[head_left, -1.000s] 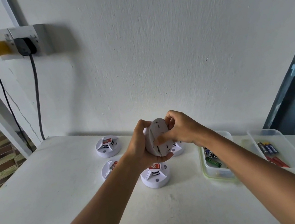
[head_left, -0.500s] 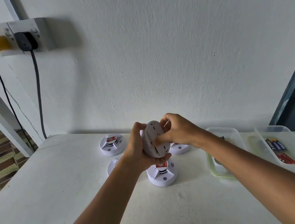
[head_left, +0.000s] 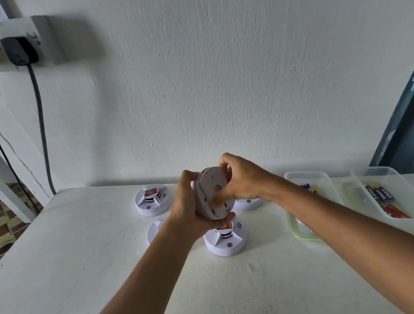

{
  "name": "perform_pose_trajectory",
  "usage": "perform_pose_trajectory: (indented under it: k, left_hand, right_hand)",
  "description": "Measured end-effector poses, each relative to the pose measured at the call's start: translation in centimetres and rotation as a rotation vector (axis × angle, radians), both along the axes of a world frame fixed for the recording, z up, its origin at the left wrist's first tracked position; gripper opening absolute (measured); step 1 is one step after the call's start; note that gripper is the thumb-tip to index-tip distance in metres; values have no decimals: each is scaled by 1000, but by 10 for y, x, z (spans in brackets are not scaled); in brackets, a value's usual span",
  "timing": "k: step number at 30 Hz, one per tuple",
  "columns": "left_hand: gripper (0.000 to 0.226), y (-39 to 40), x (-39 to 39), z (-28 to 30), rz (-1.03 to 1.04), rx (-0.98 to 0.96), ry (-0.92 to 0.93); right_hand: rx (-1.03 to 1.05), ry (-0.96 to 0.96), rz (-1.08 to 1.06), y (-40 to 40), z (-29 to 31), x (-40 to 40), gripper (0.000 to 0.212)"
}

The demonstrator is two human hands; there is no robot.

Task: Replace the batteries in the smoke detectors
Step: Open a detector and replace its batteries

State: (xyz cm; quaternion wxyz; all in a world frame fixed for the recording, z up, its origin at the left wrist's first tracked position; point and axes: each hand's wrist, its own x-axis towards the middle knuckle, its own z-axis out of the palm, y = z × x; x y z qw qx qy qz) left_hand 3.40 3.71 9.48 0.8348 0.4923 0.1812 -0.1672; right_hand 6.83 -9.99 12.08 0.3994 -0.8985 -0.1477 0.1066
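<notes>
Smoke detector (head_left: 213, 195) gripped on edge by both hands, left (head_left: 191, 208), right (head_left: 242, 178); 4 detectors (head_left: 225, 238) beneath, battery tray (head_left: 413, 215) right.

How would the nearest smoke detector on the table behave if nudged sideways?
The nearest smoke detector sits flat on a wide round base, so it would probably slide, not tip. Smooth plastic on the white table suggests little grip. Likely light.

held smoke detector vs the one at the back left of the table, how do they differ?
The held smoke detector is off the table, gripped on edge by the left hand and right hand; the back-left detector lies flat, untouched. The held one shows its plain flat back; the back-left one shows its raised sensor and a red label. Both are round and white.
</notes>
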Motion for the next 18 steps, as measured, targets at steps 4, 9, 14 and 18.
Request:
perform_pose_trajectory:
  k: [4, 9, 14, 18]
  left_hand:
    - [52, 3, 1, -4, 12, -46, 22]
    - [39, 0, 0, 0, 81, -109, 55]
    - [43, 7, 1, 2, 96, -151, 19]
    - [46, 19, 3, 3, 99, -187, 19]
  right_hand:
    - [-53, -58, 5, 7, -5, -6, 55]
    - [-48, -177, -67, 19, -12, -15, 65]
    - [78, -270, -6, 22, -21, -17, 88]
    - [202, -320, -78, 27, -22, -17, 74]
